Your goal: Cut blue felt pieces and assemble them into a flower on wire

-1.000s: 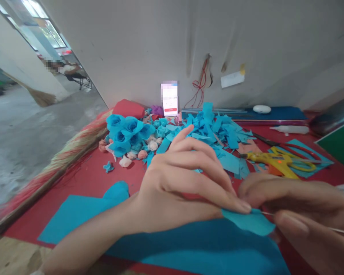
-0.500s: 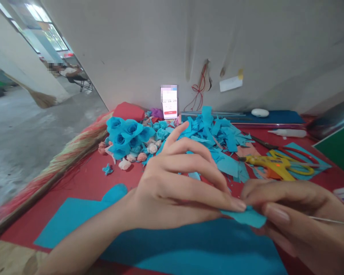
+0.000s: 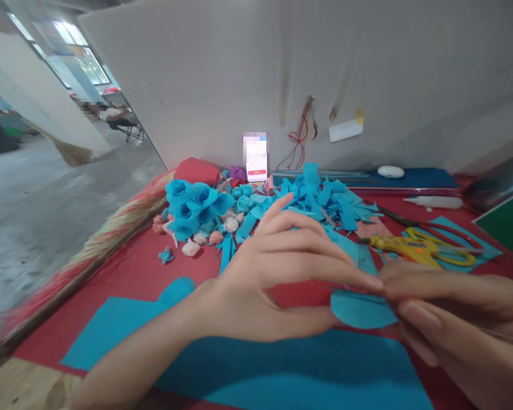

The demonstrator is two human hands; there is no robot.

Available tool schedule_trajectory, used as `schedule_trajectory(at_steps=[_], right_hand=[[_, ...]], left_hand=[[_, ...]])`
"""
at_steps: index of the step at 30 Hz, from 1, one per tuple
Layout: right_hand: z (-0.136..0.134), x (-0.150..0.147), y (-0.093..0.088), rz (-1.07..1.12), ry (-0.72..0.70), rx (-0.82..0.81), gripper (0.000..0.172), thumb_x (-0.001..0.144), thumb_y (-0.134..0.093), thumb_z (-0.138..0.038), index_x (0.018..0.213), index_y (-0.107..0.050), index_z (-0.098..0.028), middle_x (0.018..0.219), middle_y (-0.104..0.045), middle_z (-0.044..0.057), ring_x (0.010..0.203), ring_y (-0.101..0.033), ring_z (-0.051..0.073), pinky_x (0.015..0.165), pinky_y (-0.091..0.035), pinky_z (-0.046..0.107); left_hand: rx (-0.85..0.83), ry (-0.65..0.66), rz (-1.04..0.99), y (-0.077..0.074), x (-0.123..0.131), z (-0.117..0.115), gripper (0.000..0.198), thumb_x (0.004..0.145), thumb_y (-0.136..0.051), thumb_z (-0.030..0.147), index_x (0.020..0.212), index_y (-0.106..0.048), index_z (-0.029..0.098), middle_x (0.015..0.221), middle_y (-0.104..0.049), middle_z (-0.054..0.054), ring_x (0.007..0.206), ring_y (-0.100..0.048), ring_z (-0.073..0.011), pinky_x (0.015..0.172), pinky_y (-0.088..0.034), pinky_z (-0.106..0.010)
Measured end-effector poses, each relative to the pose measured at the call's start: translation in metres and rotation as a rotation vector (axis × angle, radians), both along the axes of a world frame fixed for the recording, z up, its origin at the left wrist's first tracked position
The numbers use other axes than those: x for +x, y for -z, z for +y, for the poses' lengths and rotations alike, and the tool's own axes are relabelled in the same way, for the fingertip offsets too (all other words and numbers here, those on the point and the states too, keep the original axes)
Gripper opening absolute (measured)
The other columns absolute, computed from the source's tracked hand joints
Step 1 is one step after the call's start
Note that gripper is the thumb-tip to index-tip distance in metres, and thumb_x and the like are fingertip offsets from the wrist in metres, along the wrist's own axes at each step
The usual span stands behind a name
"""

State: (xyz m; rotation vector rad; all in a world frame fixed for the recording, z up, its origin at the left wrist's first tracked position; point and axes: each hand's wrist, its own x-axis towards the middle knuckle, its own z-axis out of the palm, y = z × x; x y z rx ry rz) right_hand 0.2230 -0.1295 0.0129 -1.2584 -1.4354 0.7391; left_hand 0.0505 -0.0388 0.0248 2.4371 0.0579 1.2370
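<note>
A small rounded piece of blue paper [image 3: 361, 310] is held between both hands at the lower right. My right hand [image 3: 448, 319] pinches its right end, and a thin wire runs out behind those fingers. On the paper's left, my left hand [image 3: 277, 279] has its thumb at the edge and its index fingertip near the upper right edge; the other fingers are spread. Beneath the hands lies a large blue sheet [image 3: 290, 370]. A bunch of blue paper roses [image 3: 196, 202] rests farther back on the left.
Blue paper scraps [image 3: 325, 196] are piled at the back centre, beside a lit phone [image 3: 256, 159] against the wall. Yellow-handled scissors [image 3: 423, 247] and a white tube [image 3: 436, 202] lie on the right. A person [image 3: 113, 114] sits far off at left.
My left index finger has shifted right along the paper, away from the thumb, leaving a gap between them. More of the rounded blue piece shows. The whole view has shifted slightly.
</note>
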Motion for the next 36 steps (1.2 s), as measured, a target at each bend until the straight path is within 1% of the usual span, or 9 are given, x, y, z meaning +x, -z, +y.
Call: schedule_trajectory(at_steps=[2,4,7,10,14,21,29,33,36], right_hand=[[0.002,-0.003,0.001,0.024,-0.037,-0.011,0.010,0.074,-0.062,-0.042,0.066,-0.068,-0.039,0.035,-0.046,-0.005,0.031,-0.045,0.011,0.029,-0.040,0.016],[0.002,-0.005,0.002,0.050,-0.085,-0.021,0.008,0.075,-0.063,-0.038,0.074,-0.068,-0.043,0.043,-0.054,-0.005,0.030,-0.046,0.010,0.027,-0.038,0.016],[0.002,-0.007,0.001,0.059,-0.115,-0.025,0.018,0.074,-0.063,-0.033,0.080,-0.066,-0.049,0.059,-0.064,-0.007,0.033,-0.049,0.010,0.027,-0.039,0.015],[0.003,-0.009,-0.002,0.040,-0.059,-0.008,0.015,0.071,-0.064,-0.030,0.070,-0.068,-0.044,0.053,-0.062,-0.007,0.037,-0.053,0.011,0.030,-0.043,0.013],[0.004,-0.012,-0.006,0.017,-0.008,0.024,0.010,0.066,-0.066,-0.029,0.061,-0.068,-0.037,0.055,-0.064,-0.007,0.047,-0.061,0.013,0.041,-0.049,0.011],[0.000,-0.011,-0.009,-0.060,0.050,0.095,0.012,0.067,-0.066,-0.026,0.062,-0.067,-0.037,0.057,-0.064,-0.009,0.050,-0.062,0.012,0.042,-0.050,0.008],[0.004,-0.011,-0.013,-0.129,0.028,0.206,0.020,0.068,-0.063,-0.023,0.071,-0.068,-0.041,0.065,-0.066,-0.012,0.052,-0.062,0.008,0.045,-0.049,0.004],[0.006,-0.010,-0.017,-0.095,0.035,0.216,0.022,0.066,-0.062,-0.020,0.069,-0.069,-0.041,0.057,-0.064,-0.010,0.050,-0.061,0.008,0.045,-0.048,0.004],[0.007,-0.012,-0.017,-0.061,0.002,0.177,0.019,0.066,-0.063,-0.024,0.069,-0.069,-0.041,0.058,-0.065,-0.009,0.050,-0.062,0.010,0.045,-0.049,0.007]], left_hand=[[0.022,-0.012,-0.007,0.001,0.000,-0.002,0.009,0.072,-0.062,0.015,0.081,-0.064,0.017,0.076,-0.067,0.000,0.081,-0.057,-0.0130,0.103,-0.031,-0.037],[0.032,-0.016,-0.015,0.001,-0.001,-0.003,0.007,0.072,-0.064,0.017,0.079,-0.064,0.018,0.075,-0.067,0.001,0.082,-0.057,-0.0134,0.106,-0.027,-0.038],[0.019,-0.044,-0.043,0.000,-0.002,-0.003,0.004,0.071,-0.066,0.018,0.075,-0.066,0.017,0.071,-0.068,0.000,0.080,-0.057,-0.0136,0.110,-0.019,-0.041],[0.010,-0.077,-0.043,-0.002,-0.002,-0.004,0.002,0.071,-0.066,0.018,0.072,-0.066,0.016,0.069,-0.068,0.000,0.076,-0.058,-0.0136,0.110,-0.015,-0.042],[-0.004,-0.106,-0.046,-0.004,-0.001,-0.006,0.003,0.068,-0.069,0.018,0.070,-0.067,0.016,0.066,-0.068,0.000,0.074,-0.058,-0.0136,0.110,-0.015,-0.044],[-0.086,-0.116,-0.076,-0.004,0.002,-0.008,0.005,0.065,-0.071,0.017,0.066,-0.067,0.016,0.062,-0.067,0.000,0.069,-0.058,-0.0134,0.107,-0.020,-0.046],[-0.249,-0.201,0.038,-0.009,0.004,-0.013,0.009,0.062,-0.073,0.020,0.061,-0.067,0.014,0.059,-0.065,-0.001,0.068,-0.059,-0.0136,0.106,-0.022,-0.047],[-0.230,-0.186,0.023,-0.009,0.005,-0.014,0.010,0.061,-0.074,0.017,0.059,-0.066,0.012,0.058,-0.065,-0.001,0.067,-0.058,-0.0126,0.105,-0.025,-0.045],[-0.178,-0.173,-0.030,-0.009,0.005,-0.015,0.008,0.062,-0.073,0.015,0.060,-0.066,0.012,0.058,-0.065,-0.001,0.066,-0.057,-0.0114,0.105,-0.026,-0.045]])
